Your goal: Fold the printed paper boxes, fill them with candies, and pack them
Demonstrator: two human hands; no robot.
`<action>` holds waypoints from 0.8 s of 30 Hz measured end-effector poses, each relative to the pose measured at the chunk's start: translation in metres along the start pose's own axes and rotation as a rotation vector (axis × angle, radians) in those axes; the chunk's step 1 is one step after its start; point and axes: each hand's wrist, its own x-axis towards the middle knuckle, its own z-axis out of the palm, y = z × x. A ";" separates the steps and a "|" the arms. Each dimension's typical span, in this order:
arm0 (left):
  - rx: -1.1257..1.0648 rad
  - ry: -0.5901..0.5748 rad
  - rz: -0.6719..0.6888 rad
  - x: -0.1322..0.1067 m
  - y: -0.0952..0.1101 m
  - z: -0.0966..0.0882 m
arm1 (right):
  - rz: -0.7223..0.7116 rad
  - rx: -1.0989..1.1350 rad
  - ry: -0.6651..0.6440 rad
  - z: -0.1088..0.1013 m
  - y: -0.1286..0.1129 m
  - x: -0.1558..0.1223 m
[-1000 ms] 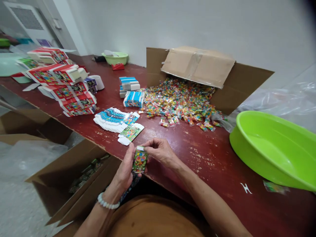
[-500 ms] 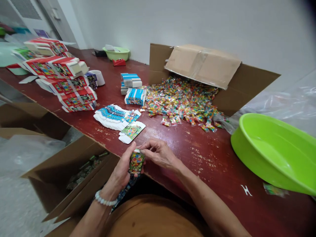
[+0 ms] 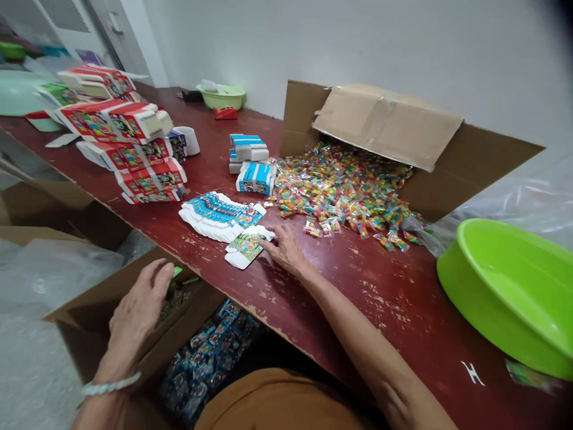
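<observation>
Flat carton (image 3: 248, 246) touches the spread fingers of the right hand (image 3: 283, 249), just to their left; the left hand (image 3: 138, 304), open, hovers well apart over the cardboard box (image 3: 85, 298).

I see a flat, green-printed carton blank (image 3: 247, 246) with white tabs lying face up just left of my right hand (image 3: 284, 248), its edge under the fingertips. Below my left hand (image 3: 138, 307), an open cardboard box (image 3: 85, 349) holds small dark packs (image 3: 176, 295).
</observation>
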 end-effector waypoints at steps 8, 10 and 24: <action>0.398 0.122 0.597 -0.010 0.038 0.067 | 0.174 -0.272 -0.077 0.015 -0.006 0.009; 0.395 0.116 0.611 -0.008 0.044 0.079 | 0.209 -0.216 -0.081 0.013 -0.006 0.011; -0.418 -0.437 0.473 -0.033 0.066 0.068 | -0.294 0.052 0.007 -0.030 -0.010 -0.041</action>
